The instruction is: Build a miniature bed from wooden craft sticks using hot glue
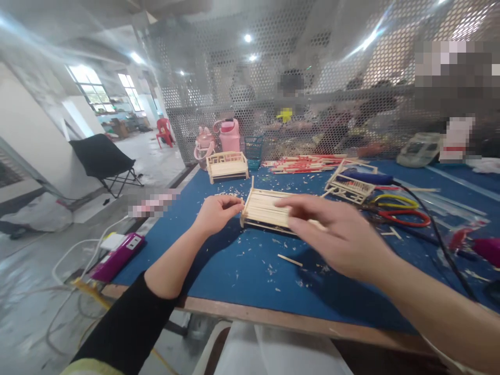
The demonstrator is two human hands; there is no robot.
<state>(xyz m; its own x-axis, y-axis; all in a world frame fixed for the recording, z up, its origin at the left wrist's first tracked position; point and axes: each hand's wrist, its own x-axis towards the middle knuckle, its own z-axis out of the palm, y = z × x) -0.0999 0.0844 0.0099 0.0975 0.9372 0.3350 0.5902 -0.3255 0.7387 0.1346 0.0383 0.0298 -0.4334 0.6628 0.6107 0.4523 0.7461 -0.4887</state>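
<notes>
A miniature bench made of pale wooden sticks stands on the blue tabletop in front of me, its slatted top facing up and a thin post rising at its back left corner. My left hand pinches its left end between thumb and fingers. Over its right part is my right hand, slightly blurred, thumb and index finger apart. That hand hides the right end, and I cannot tell whether it touches the slats. A loose short stick lies nearer to me, among scattered wood shavings.
Behind stand another small stick bench and a pile of red and pale sticks. To the right are a tilted stick frame, a blue-handled corded tool and red-handled pliers. A purple power strip is at left.
</notes>
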